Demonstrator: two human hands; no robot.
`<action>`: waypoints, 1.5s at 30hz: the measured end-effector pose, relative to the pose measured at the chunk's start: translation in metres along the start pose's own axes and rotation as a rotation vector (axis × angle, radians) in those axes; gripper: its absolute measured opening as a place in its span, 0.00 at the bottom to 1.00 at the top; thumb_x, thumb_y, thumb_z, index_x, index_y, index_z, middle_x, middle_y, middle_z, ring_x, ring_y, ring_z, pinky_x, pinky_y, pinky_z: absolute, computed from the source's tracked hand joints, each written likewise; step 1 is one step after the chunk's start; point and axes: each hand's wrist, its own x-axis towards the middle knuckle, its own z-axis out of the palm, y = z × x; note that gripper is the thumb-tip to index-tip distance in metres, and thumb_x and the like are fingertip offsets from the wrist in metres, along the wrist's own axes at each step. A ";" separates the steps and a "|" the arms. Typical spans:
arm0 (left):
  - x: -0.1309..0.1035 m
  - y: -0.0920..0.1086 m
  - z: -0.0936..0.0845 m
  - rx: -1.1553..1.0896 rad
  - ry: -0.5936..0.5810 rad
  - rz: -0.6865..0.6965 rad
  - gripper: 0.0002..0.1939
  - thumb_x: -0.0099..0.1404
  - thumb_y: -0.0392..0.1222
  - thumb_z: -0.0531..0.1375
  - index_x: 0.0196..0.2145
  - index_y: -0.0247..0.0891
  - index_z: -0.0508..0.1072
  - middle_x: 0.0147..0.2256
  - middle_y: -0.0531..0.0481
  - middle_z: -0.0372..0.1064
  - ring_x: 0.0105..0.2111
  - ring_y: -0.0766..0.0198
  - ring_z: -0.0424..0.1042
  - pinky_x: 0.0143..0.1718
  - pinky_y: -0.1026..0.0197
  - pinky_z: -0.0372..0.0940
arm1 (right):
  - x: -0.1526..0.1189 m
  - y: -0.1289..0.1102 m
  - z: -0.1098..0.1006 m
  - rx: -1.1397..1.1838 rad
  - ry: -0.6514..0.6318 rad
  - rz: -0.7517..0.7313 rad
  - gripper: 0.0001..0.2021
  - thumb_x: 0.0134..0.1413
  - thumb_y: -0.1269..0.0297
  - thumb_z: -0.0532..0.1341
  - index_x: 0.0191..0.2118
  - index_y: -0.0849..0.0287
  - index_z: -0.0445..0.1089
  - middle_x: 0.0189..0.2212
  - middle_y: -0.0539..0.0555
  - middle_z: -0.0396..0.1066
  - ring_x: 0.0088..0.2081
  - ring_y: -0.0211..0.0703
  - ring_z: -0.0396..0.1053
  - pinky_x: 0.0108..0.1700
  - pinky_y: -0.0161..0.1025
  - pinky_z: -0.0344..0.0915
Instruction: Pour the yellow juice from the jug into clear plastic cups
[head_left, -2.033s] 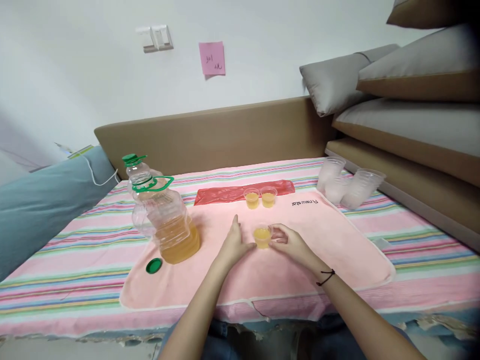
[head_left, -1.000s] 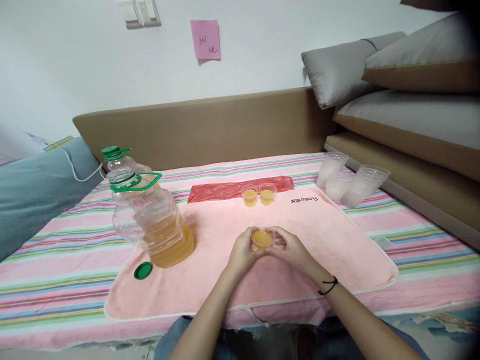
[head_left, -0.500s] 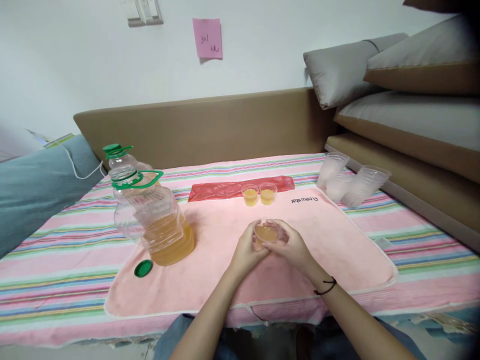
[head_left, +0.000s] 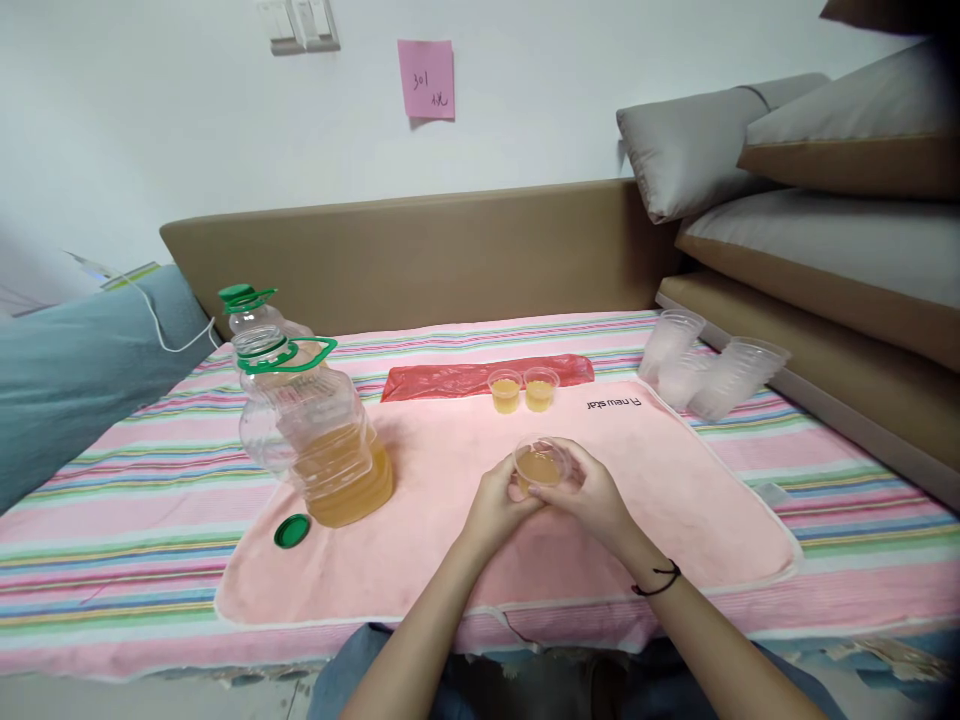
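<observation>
A clear plastic cup point(head_left: 540, 468) with amber liquid in it is held upright between my two hands, low over the pink cloth. My left hand point(head_left: 495, 505) closes round its left side, and my right hand point(head_left: 592, 490) wraps its right side with the thumb across the front. Two similar filled cups, the left cup point(head_left: 505, 393) and the right cup point(head_left: 539, 391), stand side by side beyond my hands. To the left is a large uncapped plastic jug point(head_left: 341, 475), partly filled with amber liquid. Its likely green cap point(head_left: 292, 530) lies in front of it.
Behind the open jug stands another jug with a green cap point(head_left: 237, 294), mostly hidden. A red plastic bag point(head_left: 427, 380) lies behind the filled cups. Stacks of empty clear cups point(head_left: 739, 375) rest at the right, near piled cushions point(head_left: 825, 240). The pink cloth point(head_left: 660, 500) covers the striped sheet.
The whole view has shifted slightly. The cup stays between both hands; my left fingers sit a little lower on its left side, leaving more of the rim visible.
</observation>
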 end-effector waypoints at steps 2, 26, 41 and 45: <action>0.000 -0.001 -0.001 -0.005 -0.012 -0.005 0.26 0.56 0.41 0.65 0.53 0.41 0.69 0.53 0.48 0.71 0.53 0.55 0.69 0.56 0.55 0.62 | 0.000 -0.001 -0.001 0.009 -0.003 0.006 0.26 0.38 0.59 0.72 0.47 0.55 0.68 0.48 0.58 0.73 0.52 0.54 0.71 0.55 0.51 0.68; -0.004 -0.001 0.005 0.817 -0.243 0.060 0.12 0.61 0.34 0.57 0.43 0.36 0.72 0.53 0.38 0.68 0.50 0.47 0.66 0.51 0.45 0.63 | 0.035 0.007 -0.038 -0.017 0.135 0.106 0.30 0.33 0.56 0.72 0.46 0.57 0.67 0.50 0.61 0.72 0.53 0.55 0.70 0.55 0.51 0.66; 0.002 -0.009 0.008 0.984 -0.311 0.115 0.09 0.66 0.33 0.53 0.34 0.37 0.74 0.41 0.47 0.73 0.43 0.55 0.67 0.41 0.54 0.67 | 0.131 0.030 -0.093 -0.071 0.235 0.032 0.26 0.34 0.57 0.72 0.44 0.58 0.72 0.46 0.59 0.75 0.48 0.56 0.72 0.51 0.52 0.67; 0.003 -0.013 0.010 0.996 -0.304 0.104 0.08 0.65 0.33 0.54 0.33 0.37 0.73 0.40 0.48 0.73 0.42 0.55 0.68 0.39 0.54 0.67 | 0.142 0.047 -0.095 -0.041 0.225 0.045 0.24 0.34 0.58 0.71 0.43 0.58 0.72 0.45 0.59 0.75 0.46 0.55 0.73 0.49 0.51 0.69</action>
